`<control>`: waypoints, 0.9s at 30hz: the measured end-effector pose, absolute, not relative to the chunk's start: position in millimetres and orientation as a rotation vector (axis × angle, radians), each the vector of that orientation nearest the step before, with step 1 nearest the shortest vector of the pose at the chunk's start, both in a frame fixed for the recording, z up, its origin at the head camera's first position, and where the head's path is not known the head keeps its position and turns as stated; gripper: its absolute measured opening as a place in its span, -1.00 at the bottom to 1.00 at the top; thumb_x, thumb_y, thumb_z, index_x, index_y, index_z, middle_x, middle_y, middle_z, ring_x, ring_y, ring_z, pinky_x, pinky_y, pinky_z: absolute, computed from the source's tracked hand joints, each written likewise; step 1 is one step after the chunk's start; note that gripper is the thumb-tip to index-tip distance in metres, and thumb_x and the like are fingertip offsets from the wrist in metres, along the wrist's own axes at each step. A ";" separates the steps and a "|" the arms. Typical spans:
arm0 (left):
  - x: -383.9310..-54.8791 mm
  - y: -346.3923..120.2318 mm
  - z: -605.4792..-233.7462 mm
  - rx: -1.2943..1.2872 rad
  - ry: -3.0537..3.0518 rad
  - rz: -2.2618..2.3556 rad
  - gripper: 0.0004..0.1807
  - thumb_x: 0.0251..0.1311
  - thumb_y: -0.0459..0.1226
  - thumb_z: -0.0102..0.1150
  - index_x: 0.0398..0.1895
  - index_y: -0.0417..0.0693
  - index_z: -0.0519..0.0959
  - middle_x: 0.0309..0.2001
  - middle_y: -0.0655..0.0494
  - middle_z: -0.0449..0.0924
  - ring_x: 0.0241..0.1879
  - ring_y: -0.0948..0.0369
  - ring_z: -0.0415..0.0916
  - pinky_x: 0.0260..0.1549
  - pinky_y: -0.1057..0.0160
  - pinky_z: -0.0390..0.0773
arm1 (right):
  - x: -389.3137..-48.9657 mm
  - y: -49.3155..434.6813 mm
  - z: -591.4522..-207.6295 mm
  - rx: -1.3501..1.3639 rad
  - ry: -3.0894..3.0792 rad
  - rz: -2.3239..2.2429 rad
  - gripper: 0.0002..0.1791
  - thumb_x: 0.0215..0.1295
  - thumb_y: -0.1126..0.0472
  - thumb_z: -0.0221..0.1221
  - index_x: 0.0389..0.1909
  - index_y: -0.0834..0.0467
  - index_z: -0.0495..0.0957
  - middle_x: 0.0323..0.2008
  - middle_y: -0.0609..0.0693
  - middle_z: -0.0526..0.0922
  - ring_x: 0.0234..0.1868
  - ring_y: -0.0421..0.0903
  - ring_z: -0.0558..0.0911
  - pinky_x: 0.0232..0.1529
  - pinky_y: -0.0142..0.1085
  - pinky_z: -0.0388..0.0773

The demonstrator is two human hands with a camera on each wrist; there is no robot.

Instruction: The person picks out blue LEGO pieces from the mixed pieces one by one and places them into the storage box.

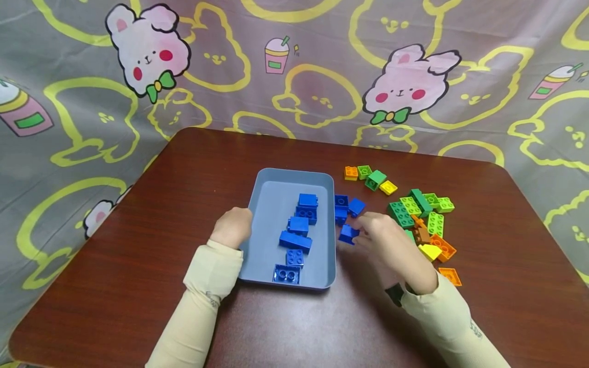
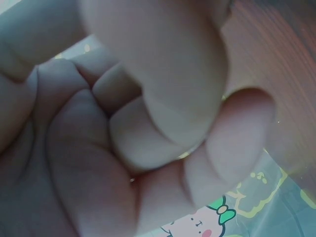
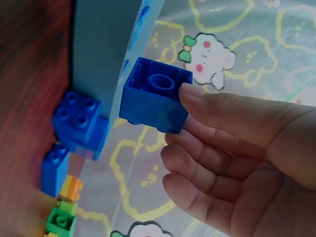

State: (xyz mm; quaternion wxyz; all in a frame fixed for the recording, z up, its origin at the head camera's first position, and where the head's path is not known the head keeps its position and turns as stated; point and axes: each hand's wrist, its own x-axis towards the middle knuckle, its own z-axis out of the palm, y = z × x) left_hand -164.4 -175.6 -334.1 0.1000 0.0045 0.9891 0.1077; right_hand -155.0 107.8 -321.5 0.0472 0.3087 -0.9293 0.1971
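Observation:
My right hand [image 1: 378, 232] pinches a blue toy brick [image 3: 155, 96] between thumb and fingertips, its hollow underside showing in the right wrist view. The held brick [image 1: 348, 234] is just right of a grey-blue tray [image 1: 264, 230]. Several blue bricks [image 1: 299, 225] lie in a rough column inside the tray. Beside its right wall, other blue bricks [image 1: 341, 215] sit on the table. My left hand [image 1: 233, 226] is at the tray's left rim with its fingers curled. In the left wrist view, nothing shows inside the curled fingers [image 2: 143, 131].
Green bricks [image 1: 400, 214], orange bricks [image 1: 443, 247] and a yellow brick [image 1: 430, 252] are scattered on the right of the brown table [image 1: 193, 168]. A short row with an orange brick [image 1: 351, 173] lies behind the tray. A patterned cloth [image 1: 317, 97] hangs behind the table.

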 end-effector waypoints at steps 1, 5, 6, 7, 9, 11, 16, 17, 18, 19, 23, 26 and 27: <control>-164.4 -175.4 -334.1 0.013 2.923 0.315 -0.77 0.13 -0.51 -0.18 -0.44 -0.34 0.54 -0.55 -0.12 0.45 -0.56 0.10 0.39 -0.56 0.11 0.45 | -153.7 107.1 -320.9 0.946 -2.825 0.609 -0.75 -0.15 0.47 0.33 -0.35 0.29 0.59 -0.44 0.04 0.56 -0.46 -0.11 0.51 -0.42 -0.31 0.52; -164.8 -174.8 -334.3 0.012 2.920 0.309 -0.77 0.13 -0.51 -0.17 -0.44 -0.34 0.55 -0.55 -0.11 0.44 -0.57 0.10 0.39 -0.57 0.12 0.45 | -150.4 105.0 -319.8 0.961 -2.786 0.616 -0.73 -0.16 0.47 0.34 -0.33 0.29 0.60 -0.39 0.05 0.58 -0.41 -0.07 0.54 -0.39 -0.28 0.53; -164.9 -174.8 -334.4 0.009 2.920 0.309 -0.77 0.13 -0.51 -0.17 -0.43 -0.33 0.55 -0.56 -0.11 0.44 -0.57 0.10 0.38 -0.57 0.12 0.44 | -150.1 104.6 -319.7 0.966 -2.779 0.617 -0.73 -0.15 0.47 0.34 -0.33 0.29 0.60 -0.39 0.06 0.58 -0.40 -0.07 0.54 -0.39 -0.28 0.53; -164.9 -174.7 -334.4 0.008 2.920 0.311 -0.77 0.13 -0.51 -0.17 -0.44 -0.33 0.54 -0.56 -0.11 0.43 -0.58 0.10 0.38 -0.58 0.13 0.44 | -149.9 104.3 -319.8 0.969 -2.772 0.616 -0.74 -0.15 0.47 0.34 -0.34 0.29 0.59 -0.39 0.06 0.58 -0.40 -0.07 0.54 -0.39 -0.28 0.53; -164.7 -174.6 -334.3 0.003 2.917 0.317 -0.77 0.13 -0.51 -0.17 -0.45 -0.33 0.54 -0.58 -0.10 0.42 -0.58 0.11 0.38 -0.58 0.13 0.44 | -149.7 104.0 -320.0 0.970 -2.764 0.612 -0.75 -0.16 0.47 0.34 -0.36 0.29 0.59 -0.40 0.05 0.58 -0.41 -0.07 0.54 -0.39 -0.28 0.53; -164.1 -174.6 -334.1 0.005 2.917 0.318 -0.77 0.13 -0.51 -0.17 -0.45 -0.33 0.54 -0.58 -0.10 0.42 -0.58 0.11 0.37 -0.58 0.13 0.44 | -149.2 103.5 -319.9 0.966 -2.761 0.604 -0.75 -0.16 0.47 0.34 -0.36 0.29 0.60 -0.40 0.05 0.58 -0.41 -0.07 0.54 -0.39 -0.28 0.53; -163.4 -174.7 -333.8 0.013 2.922 0.322 -0.77 0.13 -0.52 -0.18 -0.47 -0.33 0.54 -0.59 -0.10 0.42 -0.59 0.11 0.37 -0.58 0.12 0.44 | -144.7 100.9 -317.6 0.963 -2.769 0.591 -0.74 -0.19 0.45 0.36 -0.37 0.27 0.59 -0.42 0.03 0.58 -0.41 -0.09 0.53 -0.40 -0.30 0.53; -163.5 -174.7 -333.7 0.014 2.923 0.323 -0.76 0.13 -0.52 -0.18 -0.47 -0.33 0.54 -0.59 -0.10 0.42 -0.59 0.11 0.37 -0.58 0.13 0.44 | -143.5 100.1 -317.1 0.967 -2.770 0.592 -0.73 -0.19 0.44 0.37 -0.37 0.27 0.59 -0.42 0.03 0.58 -0.40 -0.08 0.53 -0.40 -0.30 0.53; -163.7 -174.7 -333.6 0.012 2.922 0.325 -0.77 0.13 -0.52 -0.18 -0.48 -0.33 0.54 -0.59 -0.10 0.42 -0.59 0.11 0.37 -0.58 0.13 0.44 | -142.3 99.1 -316.7 0.974 -2.768 0.592 -0.73 -0.20 0.44 0.37 -0.37 0.27 0.59 -0.42 0.03 0.58 -0.40 -0.08 0.53 -0.40 -0.31 0.53; -164.2 -174.6 -333.6 0.010 2.920 0.325 -0.76 0.13 -0.52 -0.18 -0.48 -0.33 0.54 -0.60 -0.10 0.42 -0.59 0.11 0.37 -0.58 0.13 0.44 | -141.1 98.0 -316.4 0.981 -2.764 0.593 -0.72 -0.20 0.43 0.38 -0.36 0.27 0.60 -0.43 0.02 0.58 -0.40 -0.09 0.53 -0.40 -0.31 0.53; -165.2 -174.7 -333.4 0.008 2.916 0.325 -0.77 0.13 -0.52 -0.18 -0.48 -0.33 0.54 -0.59 -0.10 0.42 -0.59 0.11 0.38 -0.58 0.13 0.44 | -137.1 93.4 -316.8 1.013 -2.724 0.580 -0.71 -0.20 0.41 0.38 -0.35 0.27 0.60 -0.42 0.03 0.59 -0.39 -0.09 0.54 -0.39 -0.32 0.53; -165.5 -175.4 -334.0 0.012 2.918 0.327 -0.76 0.12 -0.52 -0.18 -0.49 -0.33 0.53 -0.58 -0.11 0.43 -0.58 0.10 0.38 -0.58 0.12 0.44 | -134.0 89.5 -318.1 1.047 -2.694 0.549 -0.72 -0.20 0.39 0.39 -0.36 0.26 0.59 -0.42 0.02 0.58 -0.39 -0.10 0.54 -0.39 -0.32 0.52; -165.5 -175.5 -334.2 0.011 2.917 0.329 -0.76 0.12 -0.52 -0.18 -0.50 -0.32 0.53 -0.58 -0.10 0.43 -0.57 0.10 0.38 -0.58 0.12 0.44 | -132.8 88.2 -318.5 1.059 -2.690 0.534 -0.72 -0.20 0.39 0.39 -0.37 0.25 0.59 -0.43 0.02 0.58 -0.40 -0.11 0.54 -0.39 -0.33 0.52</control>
